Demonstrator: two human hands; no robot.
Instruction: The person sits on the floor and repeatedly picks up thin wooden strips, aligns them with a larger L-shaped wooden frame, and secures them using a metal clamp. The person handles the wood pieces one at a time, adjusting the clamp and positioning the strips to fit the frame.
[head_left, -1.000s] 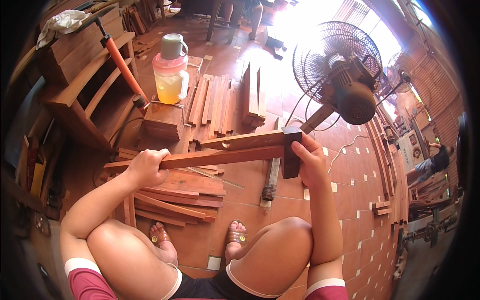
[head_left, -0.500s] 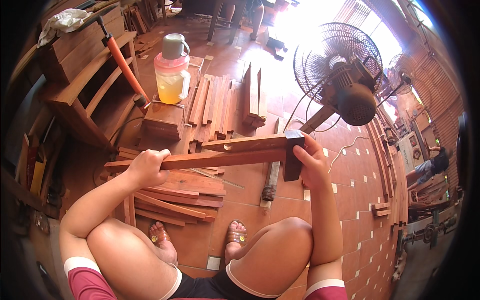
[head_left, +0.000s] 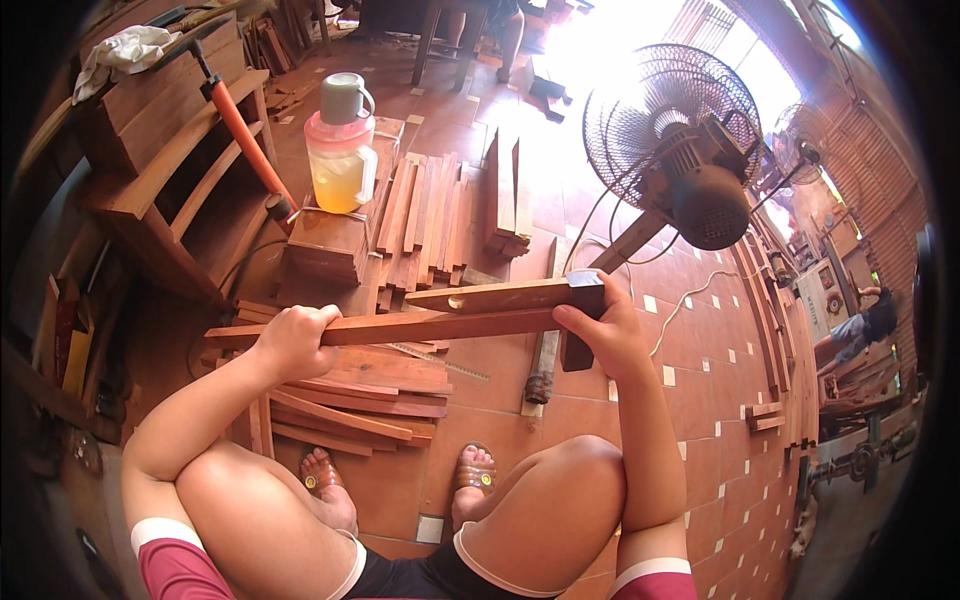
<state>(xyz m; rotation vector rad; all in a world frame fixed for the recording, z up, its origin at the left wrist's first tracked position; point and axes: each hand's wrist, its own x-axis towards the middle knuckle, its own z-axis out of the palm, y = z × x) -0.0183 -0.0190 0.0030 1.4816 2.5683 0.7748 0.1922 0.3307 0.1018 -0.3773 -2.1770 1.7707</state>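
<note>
My left hand (head_left: 295, 342) is closed around a long reddish wooden strip (head_left: 440, 327), gripping it toward its left end. The strip lies nearly level in front of my knees. At its right end my right hand (head_left: 612, 325) is closed on a try square: its dark block (head_left: 577, 352) crosses the strip's end, and its wooden blade (head_left: 500, 295), with a hole near the tip, runs left just beyond the strip. My right thumb presses near the joint of block and strip. Whether the blade touches the strip, I cannot tell.
Curved wooden pieces (head_left: 350, 400) lie stacked before my feet, with upright strips (head_left: 425, 215) behind. A jug (head_left: 340, 165) of yellow drink stands on wooden blocks (head_left: 325, 245). A clamp bar (head_left: 543, 365) lies on the tiles. At right stand a fan (head_left: 700, 190) and another person (head_left: 865, 320).
The strip's right end and the square have come down slightly, and the dark block has turned a little. My right thumb has shifted left and down. Both hands keep their hold.
</note>
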